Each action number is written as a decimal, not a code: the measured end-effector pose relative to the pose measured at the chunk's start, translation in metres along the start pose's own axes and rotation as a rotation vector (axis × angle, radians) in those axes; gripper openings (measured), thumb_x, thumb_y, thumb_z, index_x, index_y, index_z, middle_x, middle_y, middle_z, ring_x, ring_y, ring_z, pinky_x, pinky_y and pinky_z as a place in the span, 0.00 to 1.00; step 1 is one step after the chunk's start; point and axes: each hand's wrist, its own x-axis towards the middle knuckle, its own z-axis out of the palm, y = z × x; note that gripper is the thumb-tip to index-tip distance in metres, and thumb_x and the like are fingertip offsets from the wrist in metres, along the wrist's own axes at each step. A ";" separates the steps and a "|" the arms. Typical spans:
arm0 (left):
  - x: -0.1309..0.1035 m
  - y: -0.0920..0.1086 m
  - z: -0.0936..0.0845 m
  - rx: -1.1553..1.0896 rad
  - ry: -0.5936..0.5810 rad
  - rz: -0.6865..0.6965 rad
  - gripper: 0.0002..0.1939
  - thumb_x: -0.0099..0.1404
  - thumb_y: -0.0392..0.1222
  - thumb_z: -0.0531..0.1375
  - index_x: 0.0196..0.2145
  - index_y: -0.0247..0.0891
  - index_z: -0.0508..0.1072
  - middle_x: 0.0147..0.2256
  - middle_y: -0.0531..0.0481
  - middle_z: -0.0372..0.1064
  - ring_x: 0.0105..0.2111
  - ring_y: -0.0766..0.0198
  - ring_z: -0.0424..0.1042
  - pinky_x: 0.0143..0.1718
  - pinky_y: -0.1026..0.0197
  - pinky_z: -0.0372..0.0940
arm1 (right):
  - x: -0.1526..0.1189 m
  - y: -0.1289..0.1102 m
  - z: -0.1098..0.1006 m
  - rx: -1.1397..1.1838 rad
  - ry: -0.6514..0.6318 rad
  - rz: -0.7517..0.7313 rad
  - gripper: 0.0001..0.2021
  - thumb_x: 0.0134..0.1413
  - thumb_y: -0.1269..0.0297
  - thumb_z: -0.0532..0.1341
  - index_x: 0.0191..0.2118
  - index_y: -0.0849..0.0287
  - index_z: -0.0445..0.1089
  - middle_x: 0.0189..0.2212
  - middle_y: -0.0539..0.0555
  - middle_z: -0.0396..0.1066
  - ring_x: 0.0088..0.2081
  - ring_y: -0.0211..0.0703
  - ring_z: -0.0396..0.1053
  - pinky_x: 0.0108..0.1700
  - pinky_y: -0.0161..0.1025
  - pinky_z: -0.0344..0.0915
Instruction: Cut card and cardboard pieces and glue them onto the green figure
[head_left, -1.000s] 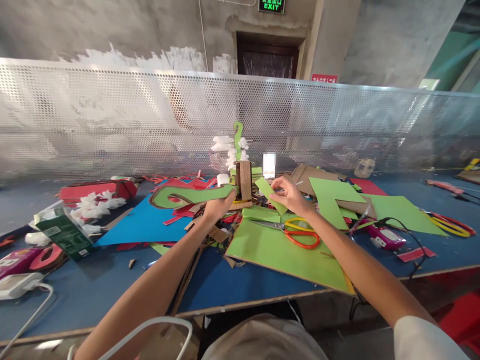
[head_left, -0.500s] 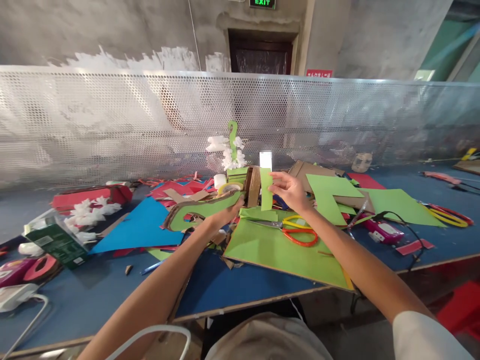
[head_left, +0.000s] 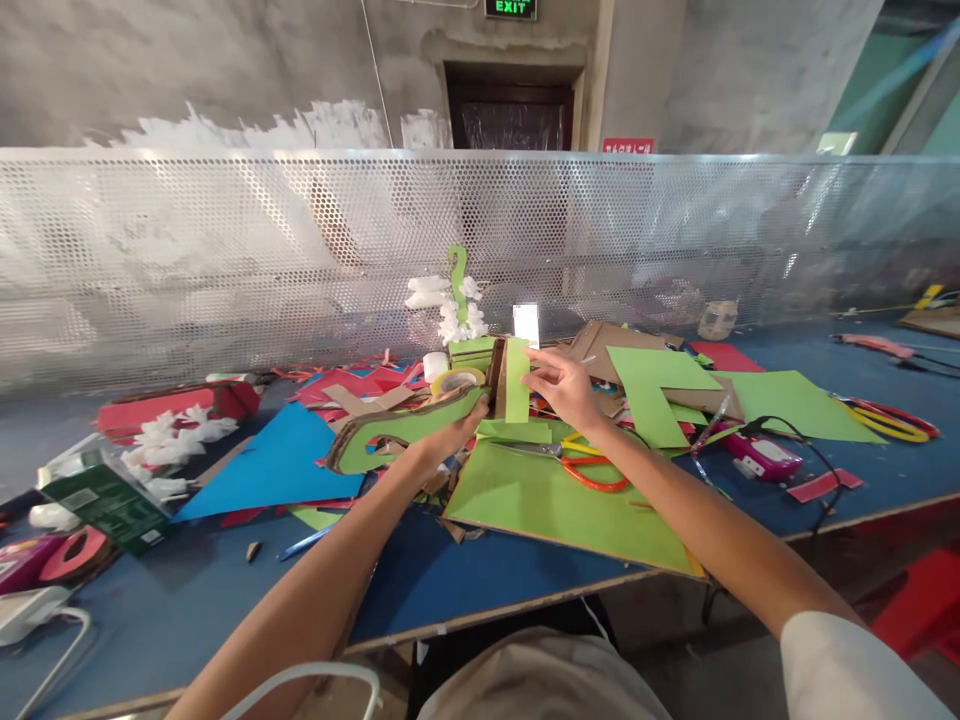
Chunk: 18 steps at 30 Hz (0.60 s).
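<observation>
My left hand (head_left: pixel 459 430) is closed on a curved cardboard shape (head_left: pixel 409 425) faced with green paper, whose hooked end points left. Between the fingertips of my right hand (head_left: pixel 561 385) is an upright green paper strip (head_left: pixel 517 382). The strip stands against the brown cardboard end of the shape, partly covering it; whether it is stuck there I cannot tell. Just below lie orange and yellow scissors (head_left: pixel 596 470) on a large green sheet (head_left: pixel 555 515). A short green strip (head_left: pixel 514 432) lies by the blades.
White paper flowers with a green hook (head_left: pixel 459 300) stand behind my hands. A blue sheet (head_left: pixel 270 465), red scraps and a green box (head_left: pixel 109 500) are to the left. To the right are green sheets (head_left: pixel 795 405), a pink glue gun (head_left: pixel 769 458) and more scissors (head_left: pixel 892 420).
My right hand has moved the green strip slightly left, over the brown cardboard beside my left hand. My left hand keeps its hold. The view has shifted a little.
</observation>
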 end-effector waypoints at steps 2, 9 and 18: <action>0.001 0.002 0.000 -0.015 -0.026 0.017 0.26 0.59 0.66 0.62 0.47 0.47 0.81 0.46 0.46 0.82 0.60 0.42 0.71 0.64 0.46 0.65 | 0.000 0.002 0.000 0.002 -0.017 -0.009 0.27 0.55 0.48 0.72 0.59 0.50 0.78 0.56 0.59 0.74 0.39 0.46 0.80 0.43 0.45 0.80; -0.002 0.009 0.001 0.030 -0.016 0.069 0.25 0.62 0.66 0.58 0.44 0.46 0.81 0.44 0.44 0.82 0.60 0.44 0.72 0.63 0.47 0.66 | 0.001 0.004 0.002 -0.029 -0.020 0.008 0.28 0.53 0.49 0.73 0.59 0.49 0.77 0.55 0.58 0.74 0.38 0.44 0.79 0.42 0.42 0.80; -0.004 0.001 0.002 0.118 -0.021 0.032 0.24 0.64 0.63 0.59 0.47 0.47 0.80 0.48 0.48 0.82 0.62 0.46 0.70 0.66 0.49 0.63 | 0.001 0.006 -0.002 -0.086 -0.059 0.005 0.27 0.56 0.49 0.72 0.60 0.46 0.76 0.51 0.57 0.71 0.40 0.45 0.78 0.42 0.44 0.79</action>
